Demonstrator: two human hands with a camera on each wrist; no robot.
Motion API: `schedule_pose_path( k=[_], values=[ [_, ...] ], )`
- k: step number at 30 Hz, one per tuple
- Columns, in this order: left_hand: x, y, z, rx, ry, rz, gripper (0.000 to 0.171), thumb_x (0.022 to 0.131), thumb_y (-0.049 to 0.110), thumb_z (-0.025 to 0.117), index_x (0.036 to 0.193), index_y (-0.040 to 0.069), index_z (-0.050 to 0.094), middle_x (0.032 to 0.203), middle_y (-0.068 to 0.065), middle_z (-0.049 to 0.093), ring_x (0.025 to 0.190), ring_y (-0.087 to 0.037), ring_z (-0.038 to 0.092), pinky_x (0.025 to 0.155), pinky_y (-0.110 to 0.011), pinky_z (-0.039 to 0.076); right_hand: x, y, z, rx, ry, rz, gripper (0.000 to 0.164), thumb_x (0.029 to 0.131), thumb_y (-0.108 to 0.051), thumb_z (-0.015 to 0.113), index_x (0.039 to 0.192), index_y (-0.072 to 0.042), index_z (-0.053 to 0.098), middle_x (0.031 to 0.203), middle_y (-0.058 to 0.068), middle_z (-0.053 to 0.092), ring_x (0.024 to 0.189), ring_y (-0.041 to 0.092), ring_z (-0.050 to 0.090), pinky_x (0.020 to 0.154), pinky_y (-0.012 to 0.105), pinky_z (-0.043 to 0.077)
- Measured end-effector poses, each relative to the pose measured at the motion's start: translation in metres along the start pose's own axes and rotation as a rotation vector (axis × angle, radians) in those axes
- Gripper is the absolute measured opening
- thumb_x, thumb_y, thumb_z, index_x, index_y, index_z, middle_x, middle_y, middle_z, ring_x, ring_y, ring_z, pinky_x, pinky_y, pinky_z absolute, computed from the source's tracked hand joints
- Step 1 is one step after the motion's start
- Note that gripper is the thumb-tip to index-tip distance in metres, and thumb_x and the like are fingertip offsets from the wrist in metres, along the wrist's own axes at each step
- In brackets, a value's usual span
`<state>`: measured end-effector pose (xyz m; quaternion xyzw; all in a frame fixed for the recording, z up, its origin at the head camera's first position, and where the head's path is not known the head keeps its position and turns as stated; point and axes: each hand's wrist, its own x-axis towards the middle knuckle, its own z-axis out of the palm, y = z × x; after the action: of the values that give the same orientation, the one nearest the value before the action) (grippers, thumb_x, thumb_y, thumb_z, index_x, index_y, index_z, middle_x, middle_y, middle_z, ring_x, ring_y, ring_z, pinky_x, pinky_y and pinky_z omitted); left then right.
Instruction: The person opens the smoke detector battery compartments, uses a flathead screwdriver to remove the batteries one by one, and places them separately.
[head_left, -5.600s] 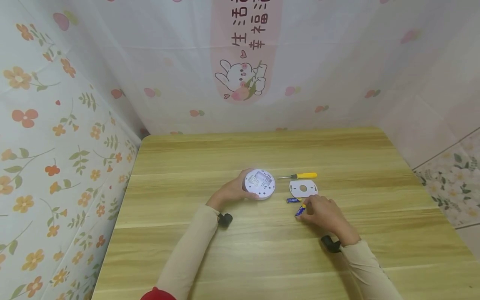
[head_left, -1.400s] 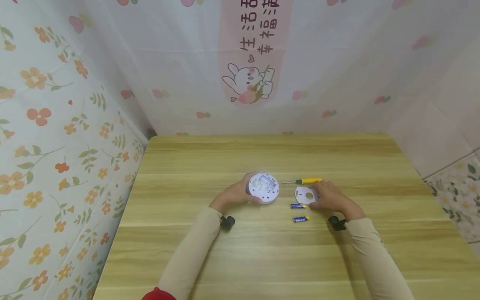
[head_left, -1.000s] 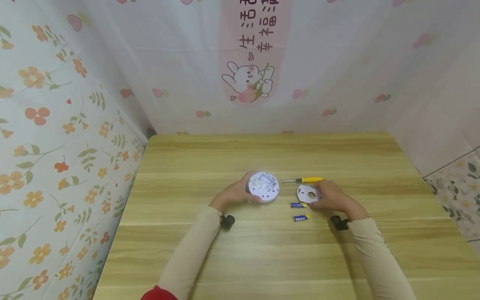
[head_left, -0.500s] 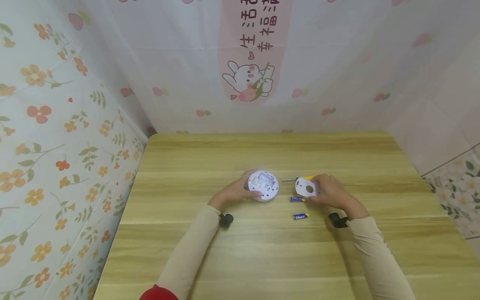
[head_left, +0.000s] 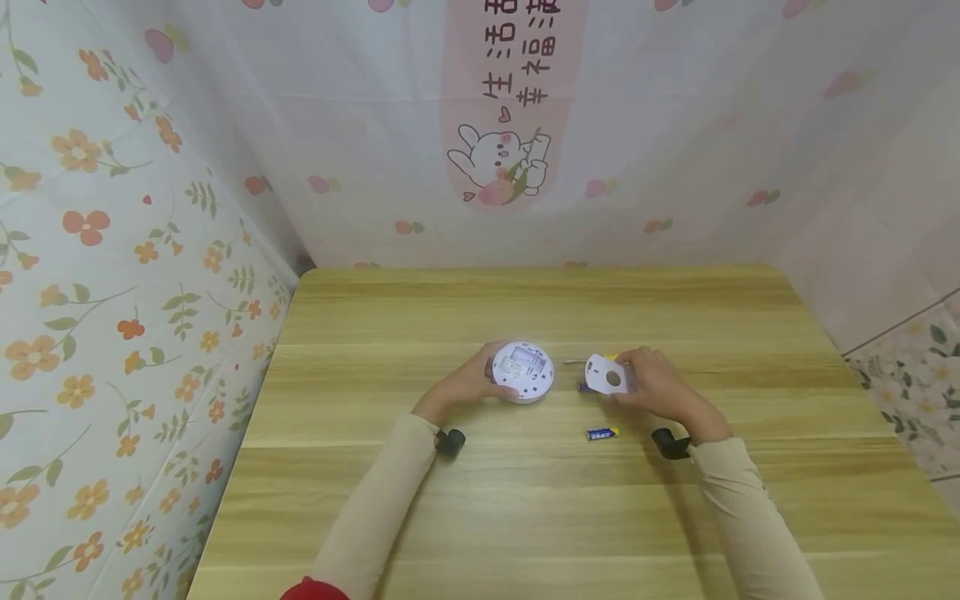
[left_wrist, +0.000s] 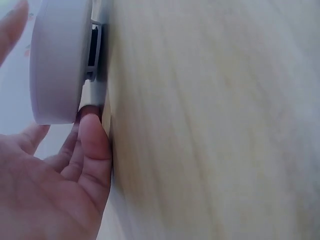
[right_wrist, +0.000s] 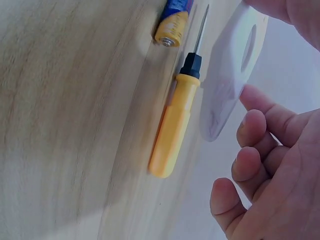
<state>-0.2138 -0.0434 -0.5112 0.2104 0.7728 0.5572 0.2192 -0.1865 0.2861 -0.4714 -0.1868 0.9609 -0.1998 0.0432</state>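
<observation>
My left hand (head_left: pixel 467 382) grips the rim of a round white smoke alarm (head_left: pixel 536 387), its back with the battery compartment facing up. In the left wrist view the thumb and fingers lie around the alarm's edge (left_wrist: pixel 57 65), close over the table. To the right, my right hand (head_left: pixel 654 383) pinches a white mounting plate (head_left: pixel 597 375) with a round hole, held tilted above the table. The plate partly covers one blue-and-yellow battery (head_left: pixel 582 387) and a yellow-handled screwdriver (right_wrist: pixel 170 130). A second battery (head_left: pixel 602 434) lies nearer the person.
The wooden table (head_left: pixel 480 517) reaches back to a printed curtain (head_left: pixel 337 142), with floral cloth (head_left: pixel 97 333) along the left side. Dark wrist cameras sit at both cuffs. Something red (head_left: pixel 315 590) shows at the bottom edge.
Earlier my right hand held a battery; that battery now lies on the table. The same hand has picked up the mounting plate, tilted it and brought it slightly left. My left hand keeps the alarm.
</observation>
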Motion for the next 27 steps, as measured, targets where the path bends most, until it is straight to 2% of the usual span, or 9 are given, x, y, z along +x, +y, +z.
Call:
schedule_pose_path(
  k=[3, 7, 10, 12, 15, 17, 19, 22, 27],
  values=[
    [-0.0002, 0.0010, 0.0003, -0.015, 0.005, -0.003, 0.089, 0.076, 0.009, 0.081, 0.149, 0.010, 0.032, 0.147, -0.011, 0.038, 0.133, -0.026, 0.042, 0.114, -0.041, 0.033, -0.0016, -0.0005, 0.0005, 0.005, 0.002, -0.006, 0.056, 0.071, -0.024, 0.080, 0.110, 0.010, 0.058, 0.094, 0.018, 0.058, 0.086, 0.028, 0.047, 0.074, 0.034, 0.033],
    [-0.0036, 0.0020, 0.0004, -0.017, 0.027, -0.109, 0.091, 0.076, 0.014, 0.081, 0.148, 0.009, 0.025, 0.136, -0.015, 0.044, 0.117, -0.026, 0.052, 0.101, -0.037, 0.045, -0.0030, -0.0021, 0.0015, 0.007, -0.009, 0.017, 0.057, 0.071, -0.025, 0.081, 0.110, 0.010, 0.058, 0.095, 0.017, 0.057, 0.086, 0.028, 0.046, 0.072, 0.032, 0.033],
    [-0.0055, 0.0029, -0.0002, 0.005, 0.039, -0.166, 0.092, 0.077, 0.018, 0.082, 0.146, 0.007, 0.021, 0.128, -0.017, 0.049, 0.112, -0.026, 0.055, 0.099, -0.038, 0.046, -0.0034, -0.0036, 0.0023, 0.001, -0.016, 0.027, 0.058, 0.072, -0.026, 0.081, 0.112, 0.009, 0.058, 0.096, 0.017, 0.056, 0.087, 0.028, 0.045, 0.071, 0.031, 0.033],
    [-0.0060, 0.0030, -0.0005, 0.012, 0.042, -0.180, 0.095, 0.077, 0.019, 0.082, 0.146, 0.007, 0.018, 0.126, -0.018, 0.050, 0.112, -0.026, 0.055, 0.099, -0.039, 0.045, -0.0032, -0.0046, 0.0026, -0.001, -0.016, 0.026, 0.058, 0.072, -0.026, 0.081, 0.112, 0.009, 0.058, 0.096, 0.016, 0.056, 0.087, 0.028, 0.045, 0.071, 0.031, 0.033],
    [-0.0063, 0.0021, -0.0004, 0.000, 0.037, -0.171, 0.103, 0.077, 0.018, 0.081, 0.151, 0.008, 0.011, 0.128, -0.020, 0.050, 0.113, -0.030, 0.055, 0.101, -0.041, 0.045, -0.0031, -0.0069, 0.0027, 0.003, -0.016, 0.024, 0.058, 0.072, -0.027, 0.081, 0.112, 0.008, 0.058, 0.096, 0.015, 0.056, 0.087, 0.027, 0.045, 0.071, 0.031, 0.032],
    [-0.0058, 0.0012, -0.0004, 0.006, 0.032, -0.144, 0.105, 0.077, 0.017, 0.081, 0.154, 0.009, 0.010, 0.137, -0.020, 0.047, 0.121, -0.031, 0.052, 0.107, -0.043, 0.040, -0.0028, -0.0074, 0.0029, 0.005, -0.015, 0.022, 0.058, 0.072, -0.027, 0.081, 0.112, 0.008, 0.058, 0.095, 0.015, 0.056, 0.086, 0.027, 0.045, 0.071, 0.030, 0.032],
    [-0.0056, 0.0008, -0.0006, 0.018, 0.032, -0.125, 0.102, 0.078, 0.018, 0.080, 0.155, 0.011, 0.014, 0.146, -0.019, 0.040, 0.129, -0.031, 0.046, 0.113, -0.045, 0.034, -0.0022, -0.0076, 0.0029, 0.004, -0.013, 0.012, 0.059, 0.072, -0.027, 0.081, 0.112, 0.009, 0.058, 0.094, 0.015, 0.056, 0.085, 0.027, 0.044, 0.071, 0.030, 0.032],
    [-0.0057, -0.0002, -0.0010, 0.020, 0.039, -0.133, 0.096, 0.078, 0.019, 0.080, 0.152, 0.010, 0.020, 0.147, -0.018, 0.038, 0.131, -0.031, 0.043, 0.114, -0.046, 0.032, -0.0011, -0.0066, 0.0037, -0.002, -0.010, 0.001, 0.060, 0.072, -0.028, 0.081, 0.113, 0.009, 0.057, 0.094, 0.015, 0.056, 0.086, 0.027, 0.044, 0.072, 0.030, 0.032],
    [-0.0050, -0.0030, -0.0010, -0.006, 0.058, -0.186, 0.093, 0.078, 0.022, 0.080, 0.146, 0.007, 0.018, 0.133, -0.019, 0.044, 0.119, -0.030, 0.049, 0.105, -0.043, 0.041, 0.0029, -0.0096, 0.0038, -0.019, -0.013, -0.023, 0.059, 0.072, -0.029, 0.080, 0.113, 0.008, 0.058, 0.096, 0.016, 0.058, 0.086, 0.027, 0.047, 0.073, 0.031, 0.034]
  ],
)
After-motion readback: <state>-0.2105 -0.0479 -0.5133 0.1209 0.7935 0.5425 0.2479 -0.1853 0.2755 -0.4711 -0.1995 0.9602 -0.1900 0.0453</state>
